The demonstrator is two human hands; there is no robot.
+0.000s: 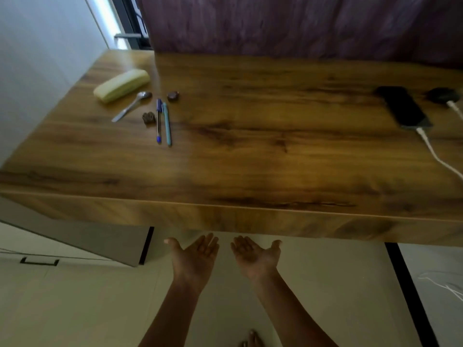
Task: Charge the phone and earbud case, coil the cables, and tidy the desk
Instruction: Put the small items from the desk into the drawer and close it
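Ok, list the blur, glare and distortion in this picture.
Head view: soft throughout, the phone and earbud case are dark smears. Head view: a pale sheen lies across the desk, and the window strip top left is blown out. Head view: the wide lens tilts and bows the desk edges.

Left hand (198,254) and right hand (255,255) palms up, side by side; fingers (208,242) straight

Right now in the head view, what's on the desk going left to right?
Yellow case → blue pen → teal pen → phone → earbud case.
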